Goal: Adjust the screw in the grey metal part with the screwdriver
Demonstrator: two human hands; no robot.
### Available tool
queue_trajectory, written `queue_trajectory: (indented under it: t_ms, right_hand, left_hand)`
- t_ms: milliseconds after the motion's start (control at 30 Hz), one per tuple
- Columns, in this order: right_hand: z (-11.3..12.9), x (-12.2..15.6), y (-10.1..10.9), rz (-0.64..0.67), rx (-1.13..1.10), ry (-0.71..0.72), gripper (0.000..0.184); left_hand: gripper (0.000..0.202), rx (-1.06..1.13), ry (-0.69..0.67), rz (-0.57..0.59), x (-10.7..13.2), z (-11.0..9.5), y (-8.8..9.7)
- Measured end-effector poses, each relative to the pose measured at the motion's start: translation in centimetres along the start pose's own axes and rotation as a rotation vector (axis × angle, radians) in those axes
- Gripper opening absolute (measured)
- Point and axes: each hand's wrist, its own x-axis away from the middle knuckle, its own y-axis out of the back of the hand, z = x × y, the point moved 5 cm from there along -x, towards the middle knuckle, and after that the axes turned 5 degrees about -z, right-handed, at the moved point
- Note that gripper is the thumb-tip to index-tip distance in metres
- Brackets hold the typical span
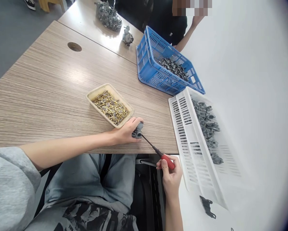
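My left hand [127, 131] rests on the wooden table [50, 83] near its front edge, fingers wrapped round a small grey metal part [137, 130]. My right hand [170, 176] is off the table's edge, closed on the red handle of a screwdriver [167, 161]. The screwdriver's thin black shaft runs up and left, and its tip meets the grey part. A beige tray [110, 107] full of small brass screws sits just behind my left hand.
A white slotted basket [189, 141] holding several grey metal parts stands at the right. Behind it a blue basket [155, 64] holds more. Another person's arm [189, 32] reaches in at the back. More grey castings [109, 16] lie on the far table.
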Motion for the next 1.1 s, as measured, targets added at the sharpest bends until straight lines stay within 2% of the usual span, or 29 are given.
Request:
queue_trajectory:
  t_ms: [200,433,533,667,733,900,1100]
  right_hand:
    - [-2.0,-0.2,-0.6,-0.03,-0.187,-0.174,0.029]
    - [-4.5,-1.0,-0.7,-0.083,-0.373,-0.354,0.039]
    - [-4.5,-0.7,-0.9,-0.123,-0.461,-0.376,0.04]
    - [-4.0,-0.1,-1.5,-0.165,-0.539,-0.388,0.038]
    - [-3.8,0.0,-1.8,-0.177,-0.561,-0.384,0.038]
    - [-3.1,-0.4,-2.4,-0.16,-0.586,-0.375,0.039]
    - [-2.6,-0.7,-3.0,-0.151,-0.582,-0.367,0.04]
  left_hand:
    - [0.086,0.029,-0.055,-0.035,0.5,-0.5,0.3]
    - [0.077,0.033,-0.087,0.066,0.8,-0.8,-0.3]
    - [0.071,0.042,-0.084,0.059,0.7,-0.4,-0.5]
    - [0.081,0.043,-0.083,0.028,0.7,-0.1,-0.6]
    - [0.078,0.038,-0.081,0.025,0.7,0.0,-0.6]
    - [0.063,0.065,-0.013,0.042,0.4,0.1,-0.6]
    - [0.069,0.024,0.039,0.028,0.3,-0.1,-0.3]
